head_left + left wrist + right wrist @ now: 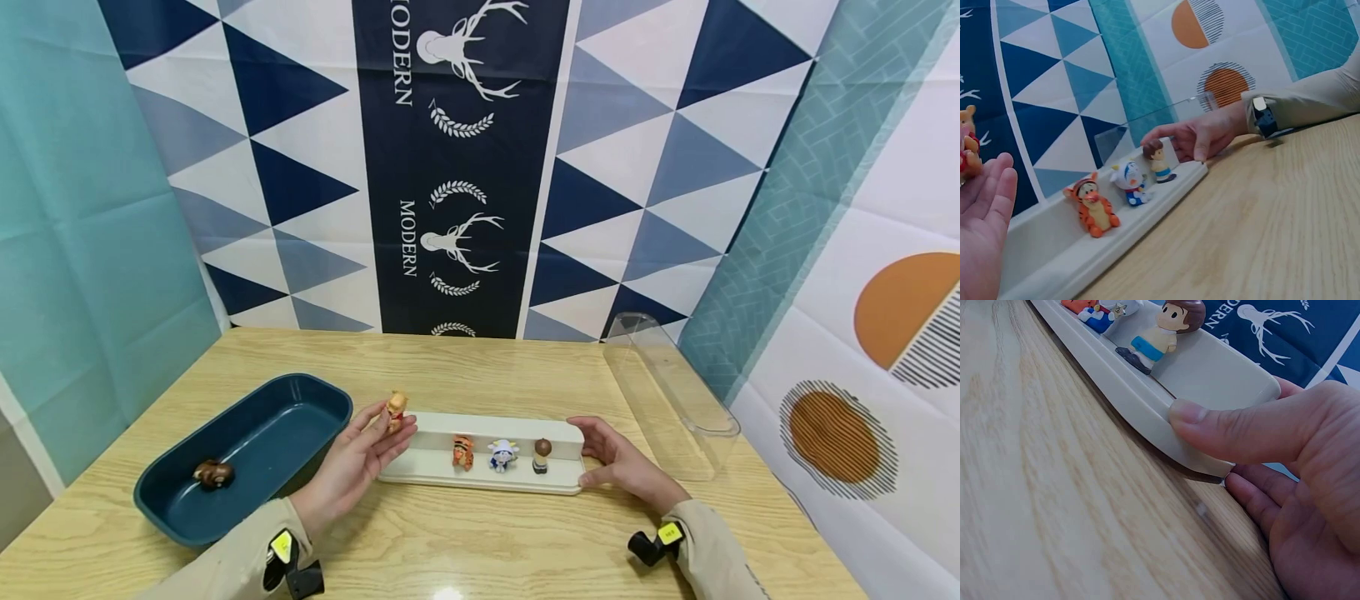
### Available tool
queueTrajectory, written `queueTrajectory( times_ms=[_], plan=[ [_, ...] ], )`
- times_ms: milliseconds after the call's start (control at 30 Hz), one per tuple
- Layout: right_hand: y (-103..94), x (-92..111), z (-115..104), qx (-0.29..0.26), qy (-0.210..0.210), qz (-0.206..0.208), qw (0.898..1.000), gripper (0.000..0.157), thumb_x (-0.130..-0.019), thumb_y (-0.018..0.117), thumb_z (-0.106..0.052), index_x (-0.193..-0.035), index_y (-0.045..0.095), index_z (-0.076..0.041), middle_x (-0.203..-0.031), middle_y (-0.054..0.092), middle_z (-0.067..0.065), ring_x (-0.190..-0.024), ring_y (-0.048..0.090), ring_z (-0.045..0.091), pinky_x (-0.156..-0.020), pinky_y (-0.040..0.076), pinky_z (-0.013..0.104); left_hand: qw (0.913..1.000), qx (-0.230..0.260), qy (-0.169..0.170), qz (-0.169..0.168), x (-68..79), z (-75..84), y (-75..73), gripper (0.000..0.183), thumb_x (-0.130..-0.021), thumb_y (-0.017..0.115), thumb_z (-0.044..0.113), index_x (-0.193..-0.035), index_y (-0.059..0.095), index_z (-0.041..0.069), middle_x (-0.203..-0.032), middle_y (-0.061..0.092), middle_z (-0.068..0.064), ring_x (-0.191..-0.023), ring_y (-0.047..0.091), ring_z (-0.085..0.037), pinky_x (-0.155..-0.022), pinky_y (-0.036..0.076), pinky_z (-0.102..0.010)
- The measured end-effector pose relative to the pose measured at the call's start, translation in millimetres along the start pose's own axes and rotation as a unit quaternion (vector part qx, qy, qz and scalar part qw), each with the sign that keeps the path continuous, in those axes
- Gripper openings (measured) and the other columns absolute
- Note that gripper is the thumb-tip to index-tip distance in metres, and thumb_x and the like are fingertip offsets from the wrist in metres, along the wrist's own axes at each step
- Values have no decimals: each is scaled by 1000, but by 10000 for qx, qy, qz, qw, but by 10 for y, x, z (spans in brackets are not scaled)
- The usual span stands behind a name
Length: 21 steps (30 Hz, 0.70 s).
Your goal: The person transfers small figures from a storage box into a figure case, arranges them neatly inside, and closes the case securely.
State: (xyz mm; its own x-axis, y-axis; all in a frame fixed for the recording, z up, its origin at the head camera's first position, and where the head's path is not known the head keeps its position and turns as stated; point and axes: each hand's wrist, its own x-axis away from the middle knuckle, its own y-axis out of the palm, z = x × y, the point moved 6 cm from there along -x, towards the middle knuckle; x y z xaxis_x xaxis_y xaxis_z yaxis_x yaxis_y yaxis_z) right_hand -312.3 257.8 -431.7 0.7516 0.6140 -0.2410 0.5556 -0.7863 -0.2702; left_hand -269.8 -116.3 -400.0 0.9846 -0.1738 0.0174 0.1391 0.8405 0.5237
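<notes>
A small yellow bear figurine [396, 404] in a red top is pinched between the thumb and fingers of my left hand [348, 471], above the left end of a white stepped display stand [487, 423]. On the stand's lower ledge sit a striped orange tiger figurine [1093, 209], a white and blue figurine [1130, 182] with a hood, and a brown-haired boy figurine [1159, 339]. My right hand [626, 465] grips the stand's right end, thumb on the front ledge and fingers behind and below. Only part of the bear shows in the left wrist view.
A dark blue tub [296, 396] stands on the left, with a brown figurine [213, 473] lying inside. At the right a clear plastic cover [667, 392] leans near the wall cloth. Everything is on a wooden table [480, 550], with patterned cloth behind it.
</notes>
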Motion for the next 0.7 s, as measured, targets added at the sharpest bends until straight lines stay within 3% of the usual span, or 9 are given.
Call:
queueTrajectory(
  times_ms=[200, 433, 700],
  plan=[
    [-5, 2, 8, -10, 34, 16, 10000, 87, -78, 77, 9, -147, 25, 11, -135, 53, -4, -116, 57, 10, -97, 46, 22, 9997, -90, -128, -205, 23, -111, 20, 21, -108, 41, 14, -129, 37, 9, -123, 67, -14, -110, 66, -17, -95, 51, -32],
    [-3, 4, -1, -35, 42, -6, 10000, 87, -78, 76, 9, -148, 25, 10, -138, 50, -5, -117, 57, 10, -97, 46, 22, 9983, -542, -204, 6, 26, -213, -12, 27, -109, 40, 19, -133, 32, 10, -132, 61, -19, -109, 64, -16, -89, 49, -26],
    [-2, 12, -4, 33, 88, 8, 10000, 89, -78, 79, 4, -149, 25, 9, -137, 51, -8, -118, 56, 8, -98, 45, 21, 9980, -573, -252, 69, 47, -320, 3, 25, -109, 41, 22, -131, 34, 14, -116, 69, -13, -93, 66, -12, -79, 53, -23]
  ],
)
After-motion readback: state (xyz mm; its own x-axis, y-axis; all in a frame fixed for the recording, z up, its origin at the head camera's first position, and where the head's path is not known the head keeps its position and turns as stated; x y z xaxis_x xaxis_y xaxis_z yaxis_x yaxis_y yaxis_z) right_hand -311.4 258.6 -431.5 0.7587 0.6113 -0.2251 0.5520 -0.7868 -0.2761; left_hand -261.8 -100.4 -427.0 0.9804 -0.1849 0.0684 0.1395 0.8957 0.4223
